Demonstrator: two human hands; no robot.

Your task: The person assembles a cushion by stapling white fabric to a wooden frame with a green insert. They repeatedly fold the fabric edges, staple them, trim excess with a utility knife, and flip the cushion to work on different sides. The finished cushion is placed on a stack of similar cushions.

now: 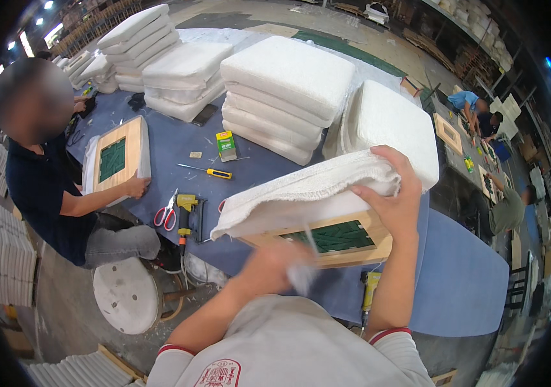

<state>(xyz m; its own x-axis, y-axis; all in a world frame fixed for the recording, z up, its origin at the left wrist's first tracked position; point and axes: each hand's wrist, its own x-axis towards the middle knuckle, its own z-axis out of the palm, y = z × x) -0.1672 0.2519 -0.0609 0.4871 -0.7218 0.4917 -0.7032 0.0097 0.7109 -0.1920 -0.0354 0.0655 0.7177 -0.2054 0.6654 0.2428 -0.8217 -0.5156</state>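
Observation:
A padded seat (333, 205), covered in white fabric (308, 184), is tilted up in front of me on the blue table. Its underside shows a wooden frame (346, 258) around a panel of green webbing (337, 237). My right hand (395, 193) grips the loose fabric edge at the right corner, thumb on the near side. Smeared by motion, my left hand (272, 267) is closed in front of the frame. A blurred white strip of fabric (301, 278) hangs from it, with a thin strand rising toward the webbing.
Left of the seat lie a yellow staple gun (186, 209), red-handled scissors (166, 216), a screwdriver (214, 173) and a green-yellow box (226, 146). White cushion stacks (282, 90) stand behind. Another staple gun (370, 290) is near my right forearm. A co-worker (43, 161) holds a similar seat (117, 158).

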